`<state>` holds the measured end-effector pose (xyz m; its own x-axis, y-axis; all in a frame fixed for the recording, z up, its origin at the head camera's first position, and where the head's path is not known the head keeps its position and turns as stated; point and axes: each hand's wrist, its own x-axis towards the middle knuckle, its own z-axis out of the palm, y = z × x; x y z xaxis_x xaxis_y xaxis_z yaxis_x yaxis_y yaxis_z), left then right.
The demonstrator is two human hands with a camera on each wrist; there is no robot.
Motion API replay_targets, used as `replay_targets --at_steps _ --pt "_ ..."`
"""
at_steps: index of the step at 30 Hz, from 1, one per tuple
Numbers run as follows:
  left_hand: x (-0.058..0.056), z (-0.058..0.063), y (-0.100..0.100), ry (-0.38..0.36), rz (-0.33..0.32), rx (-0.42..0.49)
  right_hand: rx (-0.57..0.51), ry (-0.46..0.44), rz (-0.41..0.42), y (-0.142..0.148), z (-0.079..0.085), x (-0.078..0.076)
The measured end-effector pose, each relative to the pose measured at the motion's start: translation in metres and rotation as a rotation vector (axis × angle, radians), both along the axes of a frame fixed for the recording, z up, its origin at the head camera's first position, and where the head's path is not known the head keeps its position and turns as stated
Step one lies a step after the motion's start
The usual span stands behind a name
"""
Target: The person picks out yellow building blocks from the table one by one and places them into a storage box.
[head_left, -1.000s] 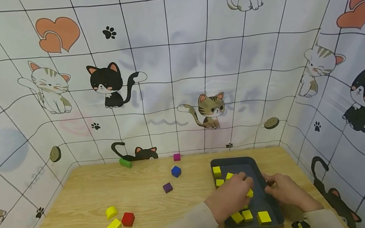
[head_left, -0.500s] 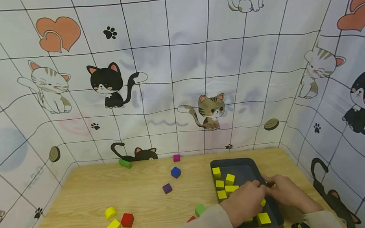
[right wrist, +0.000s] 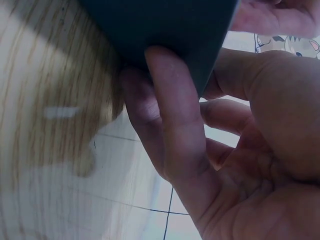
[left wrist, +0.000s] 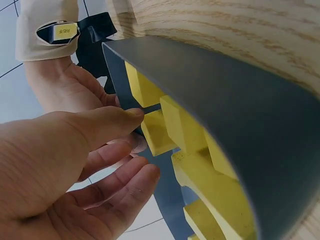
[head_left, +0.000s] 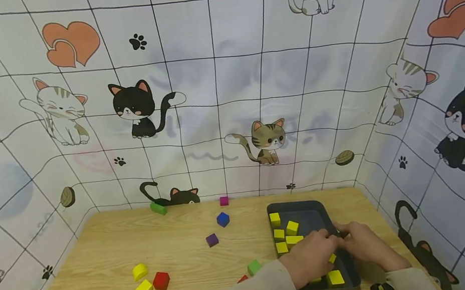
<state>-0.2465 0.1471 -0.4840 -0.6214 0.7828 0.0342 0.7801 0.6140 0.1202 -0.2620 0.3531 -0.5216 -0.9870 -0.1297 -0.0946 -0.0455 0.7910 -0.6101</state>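
My left hand reaches into the dark grey tray and holds a small yellow block by its edge, with the thumb on it and the other fingers loosely bent. That block sits close to the tray's right wall, among several other yellow blocks. My right hand grips the tray's right side, two fingers pressed against its outside wall. In the head view, the left hand and sleeve cover part of the tray's lower half.
Two yellow blocks and a red cube lie at the left of the wooden table. A purple block, blue cube, magenta block and green block are farther back. Another green block lies beside the left sleeve.
My left hand has moved right and nearer to me inside the tray with a yellow block, then stayed there. The right hand keeps its grip on the tray's side.
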Motion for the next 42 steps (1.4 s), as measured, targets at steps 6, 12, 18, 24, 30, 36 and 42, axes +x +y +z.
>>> replay_targets --at_steps 6,12,18,24,30,36,42 --pt "0.001 0.007 -0.015 0.015 -0.007 0.057 -0.037 -0.033 -0.028 -0.001 0.001 0.001" --pt "-0.003 0.006 -0.036 0.095 0.000 0.097 -0.027 -0.033 -0.040 -0.001 0.002 0.002" --pt "-0.003 0.007 -0.066 0.108 0.066 0.124 -0.015 -0.037 -0.045 0.000 0.002 0.005" --pt "-0.002 0.008 -0.106 0.097 0.149 0.178 -0.022 -0.037 -0.059 -0.002 0.002 0.005" --pt "-0.001 0.007 -0.157 0.072 0.241 0.217 -0.037 -0.030 -0.044 -0.005 0.003 0.008" --pt "0.000 -0.001 -0.210 0.091 0.326 0.232 -0.046 -0.015 -0.047 -0.006 0.004 0.008" --pt "0.006 -0.006 -0.257 0.132 0.417 0.260 -0.045 -0.022 -0.047 -0.006 0.005 0.007"
